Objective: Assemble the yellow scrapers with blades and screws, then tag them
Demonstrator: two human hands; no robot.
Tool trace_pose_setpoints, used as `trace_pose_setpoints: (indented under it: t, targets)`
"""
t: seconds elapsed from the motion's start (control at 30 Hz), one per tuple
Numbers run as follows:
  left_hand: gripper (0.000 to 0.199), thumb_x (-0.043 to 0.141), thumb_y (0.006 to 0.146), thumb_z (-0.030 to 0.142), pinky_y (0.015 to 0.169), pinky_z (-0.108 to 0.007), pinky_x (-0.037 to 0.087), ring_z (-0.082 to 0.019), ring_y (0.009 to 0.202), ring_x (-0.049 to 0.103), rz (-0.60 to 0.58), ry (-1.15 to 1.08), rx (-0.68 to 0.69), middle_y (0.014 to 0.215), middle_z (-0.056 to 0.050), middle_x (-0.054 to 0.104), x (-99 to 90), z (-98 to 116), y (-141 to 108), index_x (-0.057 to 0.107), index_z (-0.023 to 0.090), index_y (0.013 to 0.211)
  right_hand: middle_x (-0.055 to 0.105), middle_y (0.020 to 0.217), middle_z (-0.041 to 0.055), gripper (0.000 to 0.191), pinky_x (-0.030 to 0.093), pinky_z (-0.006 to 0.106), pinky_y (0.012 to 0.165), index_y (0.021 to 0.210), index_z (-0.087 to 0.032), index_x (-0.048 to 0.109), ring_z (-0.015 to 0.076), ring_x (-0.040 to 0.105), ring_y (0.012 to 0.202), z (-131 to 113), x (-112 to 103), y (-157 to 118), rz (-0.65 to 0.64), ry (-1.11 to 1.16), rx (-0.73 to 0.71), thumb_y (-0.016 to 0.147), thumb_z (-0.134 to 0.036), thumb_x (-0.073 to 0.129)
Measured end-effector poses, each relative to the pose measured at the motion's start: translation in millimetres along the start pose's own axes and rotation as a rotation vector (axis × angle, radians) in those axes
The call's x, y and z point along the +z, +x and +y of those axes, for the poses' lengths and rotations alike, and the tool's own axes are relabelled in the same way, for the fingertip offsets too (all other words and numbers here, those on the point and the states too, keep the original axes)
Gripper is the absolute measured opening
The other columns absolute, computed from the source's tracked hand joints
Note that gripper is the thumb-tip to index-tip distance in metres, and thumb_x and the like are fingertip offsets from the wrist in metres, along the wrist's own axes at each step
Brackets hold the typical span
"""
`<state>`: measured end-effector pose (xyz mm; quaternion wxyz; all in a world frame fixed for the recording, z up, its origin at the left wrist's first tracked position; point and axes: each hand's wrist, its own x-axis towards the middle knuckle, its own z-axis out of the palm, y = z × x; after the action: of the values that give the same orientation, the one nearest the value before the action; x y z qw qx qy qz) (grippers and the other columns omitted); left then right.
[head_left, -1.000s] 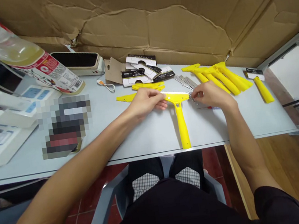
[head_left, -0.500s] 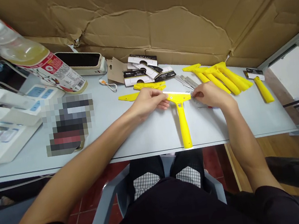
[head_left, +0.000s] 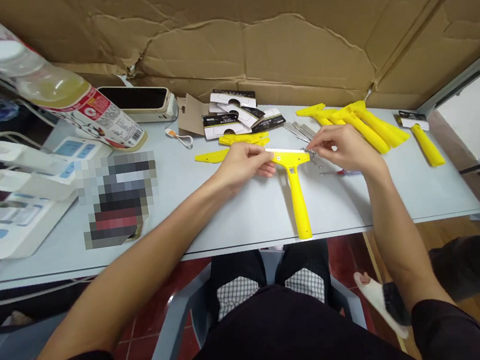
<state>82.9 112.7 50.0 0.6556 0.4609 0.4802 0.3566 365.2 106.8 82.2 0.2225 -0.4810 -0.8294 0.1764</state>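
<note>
A yellow scraper (head_left: 297,195) lies head-up on the grey table, its handle towards me and reaching the front edge. My left hand (head_left: 249,164) pinches the left end of its head, where a pale strip runs along the top edge. By the head's right end, my right hand (head_left: 337,145) has thumb and forefinger pressed together over a small pile of screws (head_left: 317,162); what they hold is too small to make out. Just below that hand lies a screwdriver (head_left: 341,173), partly hidden. Metal blades (head_left: 298,130) lie behind the screws.
Yellow scraper handles (head_left: 370,126) are heaped at right, beside a packaged scraper (head_left: 426,145). Flat yellow pieces (head_left: 212,157) and black-and-white boxes (head_left: 227,124) lie behind my left hand. At left are a bottle (head_left: 101,116), a power strip (head_left: 7,236) and a blurred-out object (head_left: 120,200).
My right hand has risen slightly, its fingers lifting off the screws, and more of the screwdriver shows. Another person's foot has come into view at lower right. The left hand keeps its hold.
</note>
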Motion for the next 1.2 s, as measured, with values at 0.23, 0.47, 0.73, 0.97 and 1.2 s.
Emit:
trace_pose_setpoints:
  t: [0.23,0.47,0.73,0.97,1.2]
  targets:
    - [0.017,0.074,0.097,0.009,0.065,-0.029,0.065,-0.017,0.062,0.077,-0.039,-0.013,0.010,0.076,-0.014,0.082,-0.1,-5.7,0.9,0.080,0.009,0.082,0.075,0.092,0.0043,0.017,0.050,0.035,0.071,0.099,-0.023,0.081,0.0177,0.061,0.075,-20.7,26.4,7.5,0.060,0.145,-0.138,0.100,-0.026,0.065]
    - [0.018,0.074,0.098,0.009,0.068,-0.029,0.066,-0.016,0.064,0.077,-0.023,-0.042,0.048,0.078,-0.013,0.082,-0.4,2.7,-1.1,0.079,0.009,0.081,0.078,0.103,0.0067,0.014,0.059,0.038,0.083,0.101,-0.024,0.076,0.0226,0.072,0.096,-12.6,34.4,11.0,0.239,0.329,0.063,0.099,-0.037,0.070]
    - [0.013,0.077,0.102,0.020,0.075,-0.027,0.067,-0.015,0.069,0.078,-0.005,-0.100,0.063,0.084,-0.011,0.082,-0.1,-6.3,3.9,0.078,0.010,0.094,0.068,0.090,0.0040,0.029,0.071,0.040,0.068,0.094,-0.023,0.074,0.0207,0.070,0.081,-18.0,55.7,16.5,0.229,0.679,0.318,0.084,-0.046,0.087]
    - [0.038,0.083,0.093,0.012,0.079,-0.030,0.068,-0.016,0.075,0.082,0.058,-0.171,0.187,0.089,-0.002,0.080,6.7,-11.0,1.0,0.060,0.020,0.122,0.076,0.092,0.0069,0.014,0.069,0.041,0.073,0.094,-0.022,0.075,0.0231,0.073,0.083,-12.3,63.0,18.9,0.327,0.598,0.334,0.087,-0.034,0.078]
    - [0.032,0.085,0.092,0.014,0.086,-0.035,0.070,-0.017,0.079,0.082,0.055,-0.281,0.098,0.094,-0.006,0.082,10.6,-14.3,2.0,0.067,0.015,0.118,0.080,0.101,0.0094,0.022,0.063,0.036,0.074,0.099,-0.021,0.078,0.0227,0.074,0.086,-14.0,65.4,16.0,0.397,0.434,0.261,0.091,-0.040,0.073]
